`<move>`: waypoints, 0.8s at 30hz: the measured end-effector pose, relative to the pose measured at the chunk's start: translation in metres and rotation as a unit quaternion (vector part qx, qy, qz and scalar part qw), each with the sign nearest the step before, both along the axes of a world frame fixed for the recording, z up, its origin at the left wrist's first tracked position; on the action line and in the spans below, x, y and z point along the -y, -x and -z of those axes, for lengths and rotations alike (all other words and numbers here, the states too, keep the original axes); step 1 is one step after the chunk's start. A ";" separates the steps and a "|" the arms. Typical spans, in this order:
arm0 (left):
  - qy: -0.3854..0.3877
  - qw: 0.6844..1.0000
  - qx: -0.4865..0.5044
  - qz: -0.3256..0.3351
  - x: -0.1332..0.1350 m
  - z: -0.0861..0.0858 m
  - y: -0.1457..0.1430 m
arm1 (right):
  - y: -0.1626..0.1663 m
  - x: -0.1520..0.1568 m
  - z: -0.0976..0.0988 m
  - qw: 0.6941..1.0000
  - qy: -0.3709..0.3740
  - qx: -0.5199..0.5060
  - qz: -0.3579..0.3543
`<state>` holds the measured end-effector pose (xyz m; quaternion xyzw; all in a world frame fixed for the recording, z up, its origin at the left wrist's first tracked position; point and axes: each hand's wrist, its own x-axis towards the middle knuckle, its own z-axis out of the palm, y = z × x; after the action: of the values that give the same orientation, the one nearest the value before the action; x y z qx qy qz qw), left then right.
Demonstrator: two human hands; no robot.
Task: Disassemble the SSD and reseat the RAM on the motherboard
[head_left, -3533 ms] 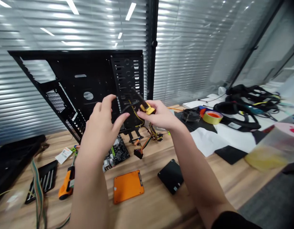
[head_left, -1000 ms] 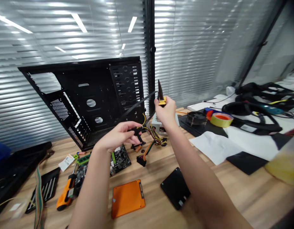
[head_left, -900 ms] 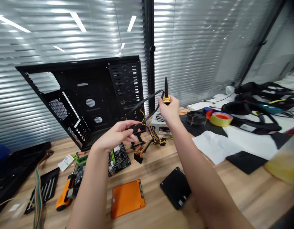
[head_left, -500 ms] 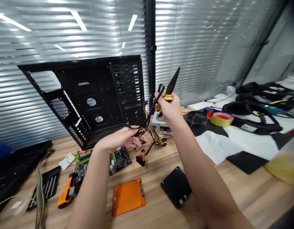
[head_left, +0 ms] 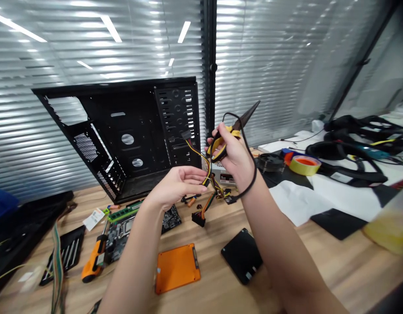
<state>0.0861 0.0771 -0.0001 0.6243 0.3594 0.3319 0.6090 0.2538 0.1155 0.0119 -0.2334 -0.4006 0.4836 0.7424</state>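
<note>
Slatted window blinds [head_left: 270, 65] fill the background behind a light wooden desk [head_left: 214, 292], and a bare black steel computer case [head_left: 99, 113] stands tilted on the desk, just beyond the hands. The right hand [head_left: 229, 152] is closed around the yellow grips of a pair of long-nose pliers [head_left: 234, 132], their dark pointed tips aimed up and to the right. A thin black cable [head_left: 253, 174] loops over the pliers and hangs past the right wrist. The left hand [head_left: 178, 185] is raised palm up with its fingers loosely curled, the fingertips at a bundle of yellow and black wires [head_left: 196, 156]; whether it grips them is hard to tell. A silver power supply [head_left: 221, 172] sits just behind the hands. Below the left hand lie a green circuit motherboard [head_left: 116, 240] and an orange-handled screwdriver [head_left: 94, 261]. Below the hands are an orange solid-state drive [head_left: 177, 269] and a black drive [head_left: 242, 257]. Right of the right hand sits a roll of yellow tape [head_left: 305, 165].
</note>
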 end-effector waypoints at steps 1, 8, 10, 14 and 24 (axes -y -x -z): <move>-0.004 1.000 0.001 -0.007 0.000 0.000 -0.001 | 0.000 0.003 -0.003 1.000 0.001 -0.008 -0.005; -0.048 0.998 -0.020 -0.018 0.008 -0.003 -0.006 | 0.002 0.014 -0.010 0.997 -0.008 -0.040 -0.067; -0.059 0.998 -0.023 -0.001 0.010 -0.004 -0.006 | 0.003 0.014 -0.009 0.995 -0.009 -0.041 -0.094; -0.091 0.995 -0.040 0.014 0.009 -0.003 -0.004 | 0.004 0.013 -0.007 0.992 -0.008 -0.043 -0.120; -0.144 0.986 -0.086 0.008 0.007 -0.001 -0.003 | 0.003 0.014 -0.007 0.994 0.001 -0.011 -0.113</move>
<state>0.0890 0.0706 0.0004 0.7343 0.3543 0.3205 0.4823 0.2508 0.1019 0.0190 -0.1822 -0.4154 0.5674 0.6873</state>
